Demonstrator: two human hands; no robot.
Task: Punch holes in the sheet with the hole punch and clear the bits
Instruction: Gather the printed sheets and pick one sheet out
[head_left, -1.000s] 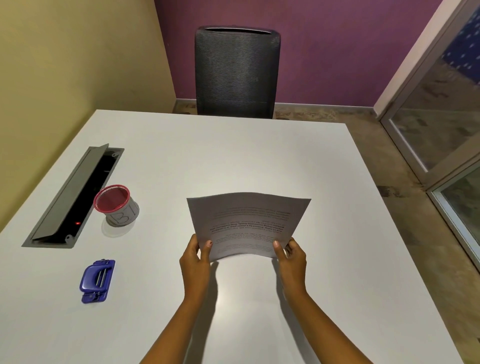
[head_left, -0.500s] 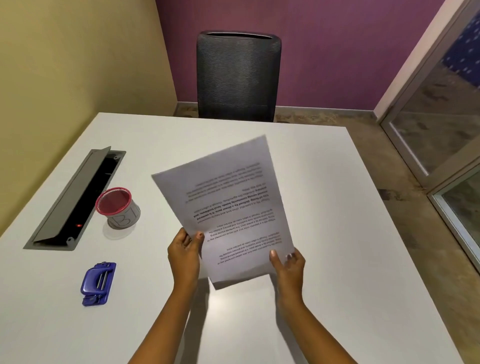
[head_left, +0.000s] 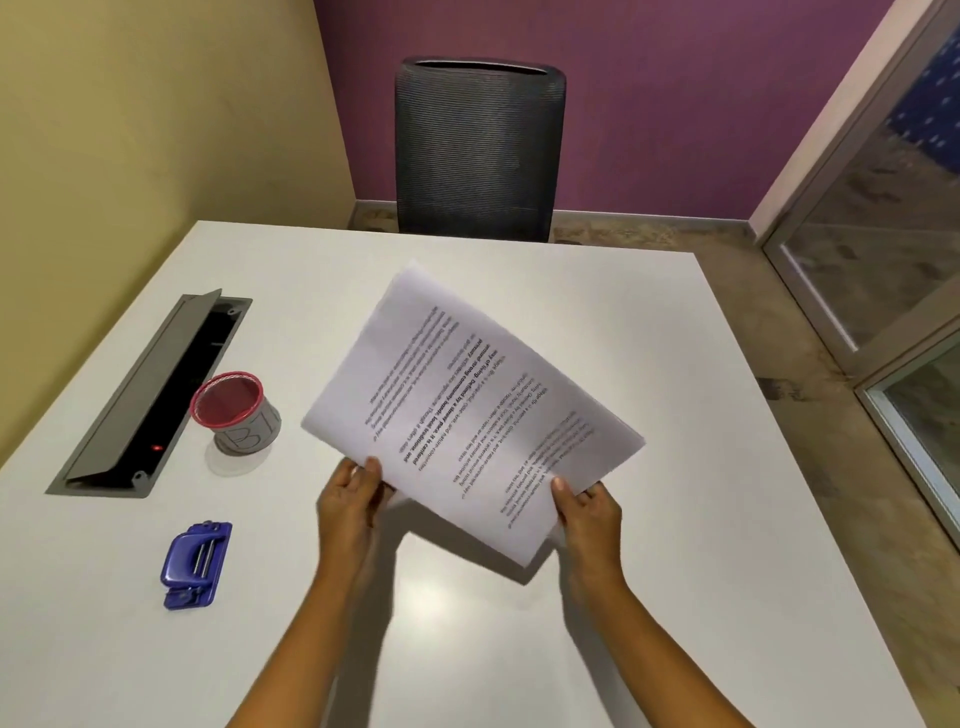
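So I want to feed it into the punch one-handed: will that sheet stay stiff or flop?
Probably floppy: the sheet curves slightly between the left hand and right hand. Likely very light, since pinches at its near edge alone hold it off the table. One-handed, the far corner would probably droop.

Office: white desk (head_left: 519, 649), mesh chair (head_left: 478, 150)

The sheet (head_left: 467, 405), held tilted over the worktop (head_left: 701, 467), blocks the middle. Bare worktop lies open right of the right grip (head_left: 589, 512), and between the left grip (head_left: 348, 499) and the hole punch (head_left: 195, 564). Behind the punch, a red-rimmed cup (head_left: 236, 413) stands just beside an open cable hatch (head_left: 150, 395) with its lid raised. A chair (head_left: 478, 150) stands against the far edge.
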